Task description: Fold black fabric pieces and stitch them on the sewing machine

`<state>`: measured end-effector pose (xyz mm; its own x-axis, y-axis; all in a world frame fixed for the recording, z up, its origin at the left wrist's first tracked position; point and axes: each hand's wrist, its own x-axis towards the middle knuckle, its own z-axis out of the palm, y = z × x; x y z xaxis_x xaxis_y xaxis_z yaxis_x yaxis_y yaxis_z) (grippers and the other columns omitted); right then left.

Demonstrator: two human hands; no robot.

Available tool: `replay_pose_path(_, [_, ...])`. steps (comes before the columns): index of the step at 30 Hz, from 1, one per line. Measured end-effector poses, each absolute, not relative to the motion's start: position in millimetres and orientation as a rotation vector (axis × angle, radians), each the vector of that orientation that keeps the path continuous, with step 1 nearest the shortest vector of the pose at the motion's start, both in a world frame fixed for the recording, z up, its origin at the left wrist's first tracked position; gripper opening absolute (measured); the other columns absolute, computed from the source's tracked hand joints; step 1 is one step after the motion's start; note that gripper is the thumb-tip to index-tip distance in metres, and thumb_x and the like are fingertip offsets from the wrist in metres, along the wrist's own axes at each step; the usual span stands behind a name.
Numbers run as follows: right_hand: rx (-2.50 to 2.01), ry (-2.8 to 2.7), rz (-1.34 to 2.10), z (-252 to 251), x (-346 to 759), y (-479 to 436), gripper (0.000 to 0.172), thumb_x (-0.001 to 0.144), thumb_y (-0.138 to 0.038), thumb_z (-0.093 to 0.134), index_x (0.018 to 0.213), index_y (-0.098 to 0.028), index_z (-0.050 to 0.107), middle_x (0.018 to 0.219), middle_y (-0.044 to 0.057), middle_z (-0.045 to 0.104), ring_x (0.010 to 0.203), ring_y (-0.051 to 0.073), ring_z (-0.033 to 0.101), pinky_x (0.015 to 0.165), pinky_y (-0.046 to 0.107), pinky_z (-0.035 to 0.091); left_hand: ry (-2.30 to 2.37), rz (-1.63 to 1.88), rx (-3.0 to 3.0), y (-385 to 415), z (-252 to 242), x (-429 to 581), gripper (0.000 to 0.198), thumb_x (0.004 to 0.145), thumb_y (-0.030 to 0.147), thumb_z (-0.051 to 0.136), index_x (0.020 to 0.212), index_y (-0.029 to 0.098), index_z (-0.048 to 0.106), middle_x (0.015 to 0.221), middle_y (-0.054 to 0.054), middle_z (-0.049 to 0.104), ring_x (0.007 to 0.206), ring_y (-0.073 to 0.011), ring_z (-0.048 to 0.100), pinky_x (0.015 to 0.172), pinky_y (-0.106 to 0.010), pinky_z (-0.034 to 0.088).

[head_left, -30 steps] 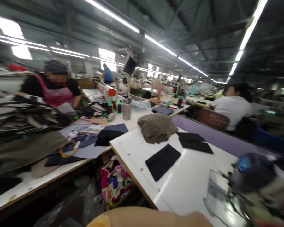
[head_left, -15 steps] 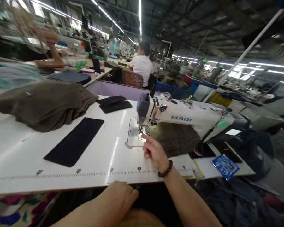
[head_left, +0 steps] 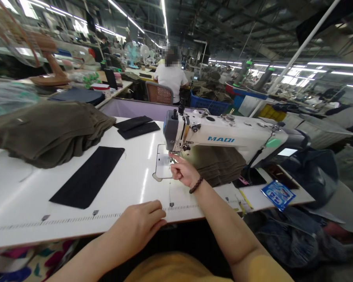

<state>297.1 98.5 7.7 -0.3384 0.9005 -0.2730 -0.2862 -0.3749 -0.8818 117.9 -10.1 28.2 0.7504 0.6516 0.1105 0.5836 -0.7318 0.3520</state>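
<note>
My right hand (head_left: pixel 184 172), with a dark beaded bracelet, is at the needle area of a white sewing machine (head_left: pixel 223 131). Its index finger stretches to the presser foot (head_left: pixel 173 157) while the other fingers curl in; whether they hold anything is too small to see. My left hand (head_left: pixel 145 219) is over the table's front edge, fingers bent and pressed together, their grip hidden. A black fabric piece (head_left: pixel 88 178) lies flat to the left, with smaller black pieces (head_left: pixel 139 127) behind it. Brown fabric pieces (head_left: pixel 222 164) lie stacked under the machine arm.
A large pile of brown fabric (head_left: pixel 51 131) covers the table's left side. A blue packet (head_left: pixel 278 195) lies at the right end. A ruler strip (head_left: pixel 111 216) runs along the front edge. Beyond the table, a person in white (head_left: pixel 171 80) sits near a blue crate (head_left: pixel 208 103).
My left hand has risen from below the table edge to above it. My right index finger has moved up to the presser foot. The camera view has shifted slightly.
</note>
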Motion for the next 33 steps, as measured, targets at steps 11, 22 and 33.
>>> replay_pose_path(11, [-1.030,-0.978,1.851,12,293,98,0.075,0.059,-0.017,0.052,0.130,-0.015,0.030,0.039,-0.014,0.035,0.034,0.004,0.019,0.040,0.019,0.014,0.964,0.457,2.617,0,29,117,0.026,0.091,0.023,0.031,0.089,0.020,0.057,0.084,-0.003,0.056,0.071,-0.0135,0.056,0.063,-0.024,0.043])
replay_pose_path(22, [-1.165,-1.105,1.643,10,316,78,0.085,0.055,-0.017,0.044,0.136,-0.006,0.020,0.036,-0.014,0.033,0.034,0.005,0.015,0.036,0.018,0.010,0.955,0.570,2.597,8,27,114,0.024,0.090,0.022,0.034,0.093,0.020,0.058,0.092,-0.004,0.058,0.078,-0.0136,0.058,0.069,-0.025,0.048])
replay_pose_path(33, [-1.319,-1.634,1.351,14,351,-37,0.058,0.077,-0.013,0.043,0.133,-0.025,0.031,0.051,-0.009,0.046,0.048,0.008,0.042,0.054,0.021,0.037,0.775,0.768,2.742,85,11,160,0.030,0.090,0.020,0.033,0.112,0.019,0.053,0.115,-0.006,0.057,0.102,-0.0168,0.056,0.085,-0.031,0.048])
